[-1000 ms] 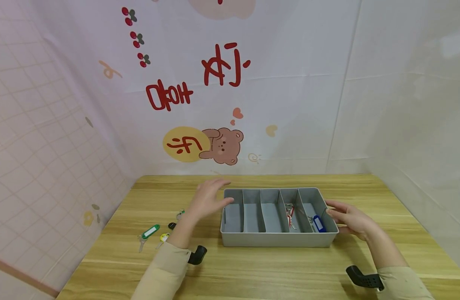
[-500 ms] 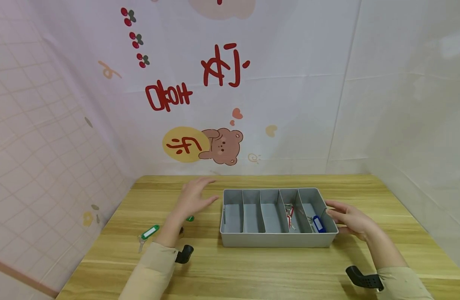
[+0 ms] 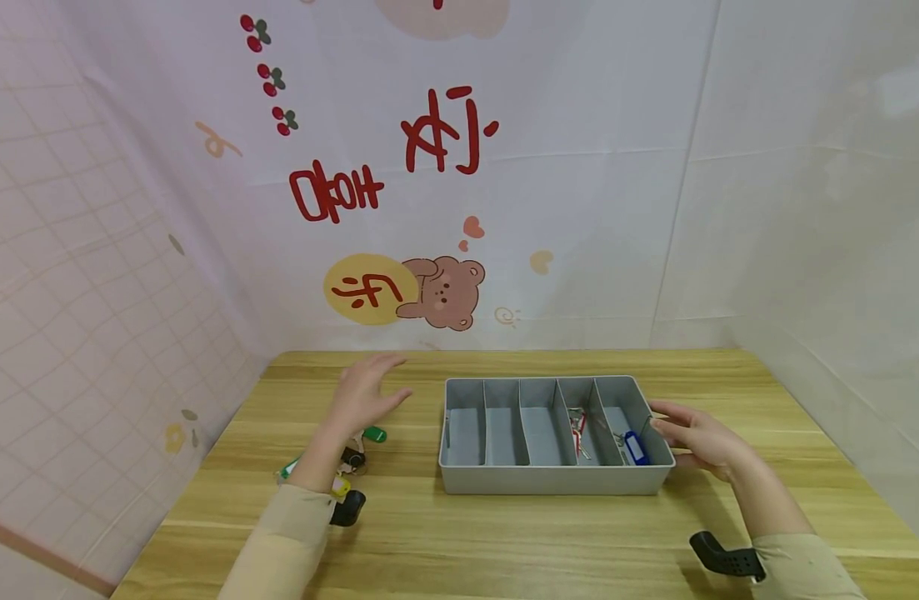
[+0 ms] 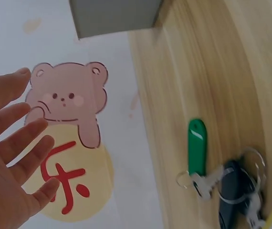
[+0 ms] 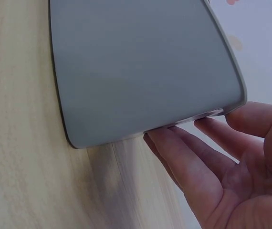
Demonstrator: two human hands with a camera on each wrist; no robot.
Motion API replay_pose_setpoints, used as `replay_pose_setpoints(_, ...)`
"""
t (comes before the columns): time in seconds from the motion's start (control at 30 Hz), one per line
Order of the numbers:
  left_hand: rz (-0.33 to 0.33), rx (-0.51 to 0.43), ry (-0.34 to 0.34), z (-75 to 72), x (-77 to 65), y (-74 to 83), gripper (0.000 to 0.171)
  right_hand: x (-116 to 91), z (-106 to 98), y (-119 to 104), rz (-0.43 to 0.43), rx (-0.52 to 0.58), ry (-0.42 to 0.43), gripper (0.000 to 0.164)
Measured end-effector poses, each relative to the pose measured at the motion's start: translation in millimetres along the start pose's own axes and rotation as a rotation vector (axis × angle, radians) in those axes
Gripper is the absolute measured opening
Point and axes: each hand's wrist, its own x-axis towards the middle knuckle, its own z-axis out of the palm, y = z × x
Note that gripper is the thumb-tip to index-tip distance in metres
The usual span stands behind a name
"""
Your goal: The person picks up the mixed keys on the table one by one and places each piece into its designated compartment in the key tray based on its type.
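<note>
My left hand [image 3: 363, 396] hovers over the table's left side with fingers spread and nothing in them. Below it lie keys with a green tag [image 3: 375, 434], a black fob [image 3: 352, 457] and a yellow tag [image 3: 341, 486]; the forearm partly covers another green tag [image 3: 288, 469]. My right hand [image 3: 705, 442] touches the right end of a grey divided box [image 3: 552, 481], its fingers against the outer wall and the thumb at the rim. Inside, red-trimmed keys [image 3: 578, 429] lie in the second compartment from the right, and a key with a blue tag [image 3: 636, 448] in the rightmost.
The box stands on a wooden table [image 3: 549, 542], with bare wood in front of it. A printed white cloth [image 3: 594, 208] hangs behind the table, and more cloth hangs at both sides. A black wrist mount [image 3: 348, 508] sits on the left sleeve.
My left hand has moved left, away from the box's left end and over the loose keys, its forearm now covering part of the left green tag. The right hand and box look the same.
</note>
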Motion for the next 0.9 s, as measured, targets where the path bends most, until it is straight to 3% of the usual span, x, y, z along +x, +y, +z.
replay_pose_setpoints(0.5, -0.085, -0.012, -0.019, 3.2, -16.0, -31.2, 0.053, 0, 0, 0, -0.002, -0.002, 0.0, 0.068)
replay_pose_setpoints(0.9, -0.201, -0.137, -0.087, 6.3, -24.8, -50.9, 0.058, 0, 0, 0, -0.006, 0.002, -0.009, 0.069)
